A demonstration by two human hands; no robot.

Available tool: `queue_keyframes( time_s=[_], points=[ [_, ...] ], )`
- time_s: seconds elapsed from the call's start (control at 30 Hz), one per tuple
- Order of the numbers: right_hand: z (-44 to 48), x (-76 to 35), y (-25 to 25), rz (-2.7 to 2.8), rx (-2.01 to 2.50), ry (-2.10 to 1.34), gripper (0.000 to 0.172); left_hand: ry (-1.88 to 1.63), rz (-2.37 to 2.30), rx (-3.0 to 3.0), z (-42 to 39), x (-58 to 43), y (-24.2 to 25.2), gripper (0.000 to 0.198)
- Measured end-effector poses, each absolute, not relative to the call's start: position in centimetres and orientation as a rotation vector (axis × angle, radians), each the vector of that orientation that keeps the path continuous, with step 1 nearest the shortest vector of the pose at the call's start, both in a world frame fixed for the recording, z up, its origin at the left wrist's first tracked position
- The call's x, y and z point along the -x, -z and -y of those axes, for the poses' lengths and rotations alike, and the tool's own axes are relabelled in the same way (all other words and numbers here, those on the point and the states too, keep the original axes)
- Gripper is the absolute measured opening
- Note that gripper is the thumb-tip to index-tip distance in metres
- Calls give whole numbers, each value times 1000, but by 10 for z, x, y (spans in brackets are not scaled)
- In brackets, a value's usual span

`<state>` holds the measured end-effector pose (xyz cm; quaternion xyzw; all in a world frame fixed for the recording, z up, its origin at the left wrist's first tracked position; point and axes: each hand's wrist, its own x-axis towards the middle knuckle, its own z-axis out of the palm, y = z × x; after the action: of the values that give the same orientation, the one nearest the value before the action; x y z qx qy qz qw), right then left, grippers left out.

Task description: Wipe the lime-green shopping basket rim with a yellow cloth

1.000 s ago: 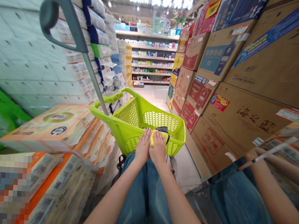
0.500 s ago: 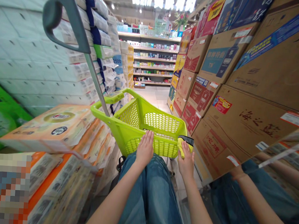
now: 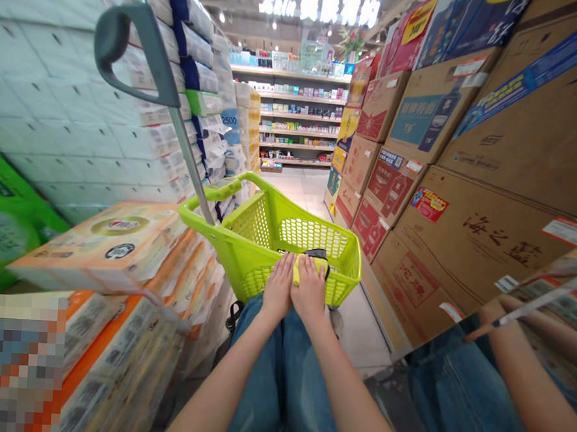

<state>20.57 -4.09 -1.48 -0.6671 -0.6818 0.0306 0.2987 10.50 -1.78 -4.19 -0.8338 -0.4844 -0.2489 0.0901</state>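
A lime-green plastic shopping basket [image 3: 288, 229] on wheels stands in the aisle in front of my knees, its grey pull handle [image 3: 132, 53] raised at the upper left. My left hand [image 3: 279, 286] lies flat on the basket's near rim, fingers stretched out. My right hand [image 3: 308, 289] presses a yellow cloth with a black edge [image 3: 315, 262] against the same rim, right beside the left hand.
Stacked tissue packs [image 3: 120, 245] wall the left side. Cardboard cartons [image 3: 466, 188] are piled high on the right, with a mirror-like panel [image 3: 504, 359] at the lower right reflecting my arms. The tiled aisle [image 3: 300, 181] runs ahead to stocked shelves [image 3: 299, 119].
Half a second ago my right hand held the cloth at the basket's right corner; it has slid back left along the rim to sit beside my left hand.
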Motion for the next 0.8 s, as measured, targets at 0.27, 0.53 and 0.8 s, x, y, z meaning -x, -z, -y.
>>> queue_keyframes(
  time_s=[0.27,0.53,0.8],
  points=[
    [87,-265,53,1803,1767,54,67,743,1444,2475,18,-107,42,71],
    [97,-310,73,1401,1951,63,58,781,1448,2461,19,-108,41,65],
    [51,-225,41,1662,1782,0,61,751,1437,2465,18,-107,42,65]
  ],
)
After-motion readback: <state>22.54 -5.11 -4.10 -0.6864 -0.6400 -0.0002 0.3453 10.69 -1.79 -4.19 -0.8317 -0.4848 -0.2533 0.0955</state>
